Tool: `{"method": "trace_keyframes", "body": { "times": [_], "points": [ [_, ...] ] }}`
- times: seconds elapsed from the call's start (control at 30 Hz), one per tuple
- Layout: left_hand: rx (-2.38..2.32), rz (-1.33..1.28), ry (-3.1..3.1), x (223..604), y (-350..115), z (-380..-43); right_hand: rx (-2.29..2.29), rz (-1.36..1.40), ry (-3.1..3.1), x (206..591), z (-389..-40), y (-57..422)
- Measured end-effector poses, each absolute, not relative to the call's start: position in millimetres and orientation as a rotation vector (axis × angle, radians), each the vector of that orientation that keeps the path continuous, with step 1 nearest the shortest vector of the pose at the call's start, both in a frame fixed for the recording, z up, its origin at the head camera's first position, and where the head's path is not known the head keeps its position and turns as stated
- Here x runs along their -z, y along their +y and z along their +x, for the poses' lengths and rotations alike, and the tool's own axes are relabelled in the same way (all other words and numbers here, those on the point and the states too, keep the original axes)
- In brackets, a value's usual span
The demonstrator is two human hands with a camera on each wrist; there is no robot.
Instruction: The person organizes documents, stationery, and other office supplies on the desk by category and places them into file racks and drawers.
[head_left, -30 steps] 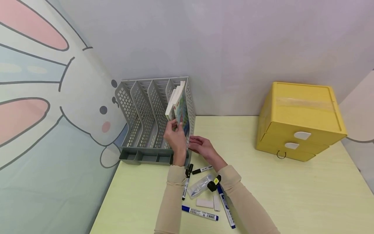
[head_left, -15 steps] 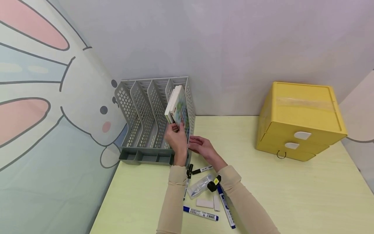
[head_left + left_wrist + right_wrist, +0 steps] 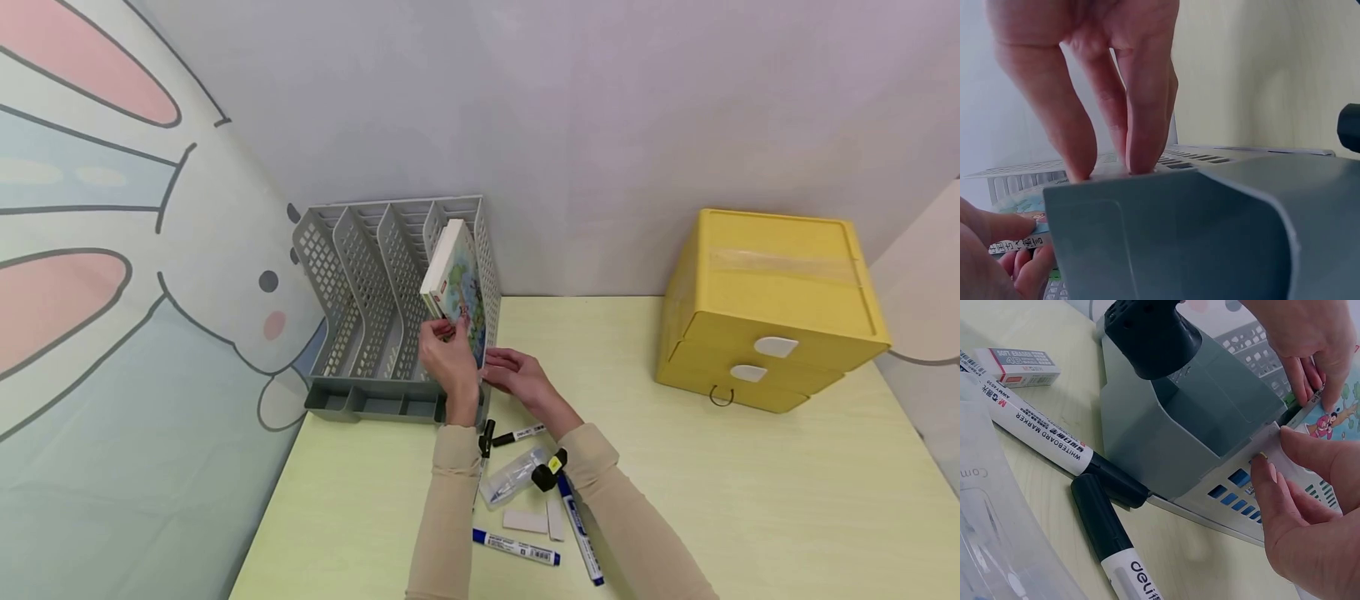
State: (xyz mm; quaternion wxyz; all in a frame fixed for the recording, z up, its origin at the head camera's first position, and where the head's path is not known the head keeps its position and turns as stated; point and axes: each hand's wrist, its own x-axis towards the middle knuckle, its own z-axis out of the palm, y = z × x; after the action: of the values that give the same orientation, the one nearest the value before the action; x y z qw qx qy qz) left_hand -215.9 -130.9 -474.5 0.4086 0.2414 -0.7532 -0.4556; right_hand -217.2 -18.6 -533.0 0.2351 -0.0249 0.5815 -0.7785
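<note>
In the head view, picture books [image 3: 459, 283] stand tilted in the rightmost slot of a grey desk organizer [image 3: 384, 407]. My left hand [image 3: 450, 358] pinches the books at their lower front, thumb on the colourful cover and fingers curled at the other side. The left wrist view shows this thumb on the book [image 3: 1029, 240] close to the spine lettering. My right hand [image 3: 517, 379] grips the front edge of the organizer's right side wall [image 3: 1235, 490], thumb and fingers on either side of it. The books' lower ends are hidden by the left hand.
Whiteboard markers [image 3: 517, 547], a clear plastic pouch [image 3: 513, 477] with a pen and white erasers [image 3: 525, 522] lie on the table below the wrists. A yellow drawer box [image 3: 772, 300] stands at the right. A wall rises behind the organizer.
The books have come together, the front-cover one dropping lower so that their tops line up. My left hand has shifted slightly down with them. My right hand stays in place.
</note>
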Motion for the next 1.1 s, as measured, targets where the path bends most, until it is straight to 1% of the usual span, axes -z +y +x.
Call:
{"method": "trace_keyframes", "body": {
  "times": [0.17, 0.73, 1.1],
  "points": [
    [1.106, 0.606, -1.899, 473.9, -132.9, -218.5, 2.138, -0.075, 1.588, 534.5, -217.5, -17.6],
    [1.228, 0.657, -1.879, 473.5, -139.7, -220.5, 2.136, -0.083, 1.598, 534.7, -217.3, -19.0],
    [1.275, 0.538, -1.879, 472.5, -139.9, -209.8, 2.15, -0.099, 1.592, 534.2, -217.4, -18.1]
  ]
}}
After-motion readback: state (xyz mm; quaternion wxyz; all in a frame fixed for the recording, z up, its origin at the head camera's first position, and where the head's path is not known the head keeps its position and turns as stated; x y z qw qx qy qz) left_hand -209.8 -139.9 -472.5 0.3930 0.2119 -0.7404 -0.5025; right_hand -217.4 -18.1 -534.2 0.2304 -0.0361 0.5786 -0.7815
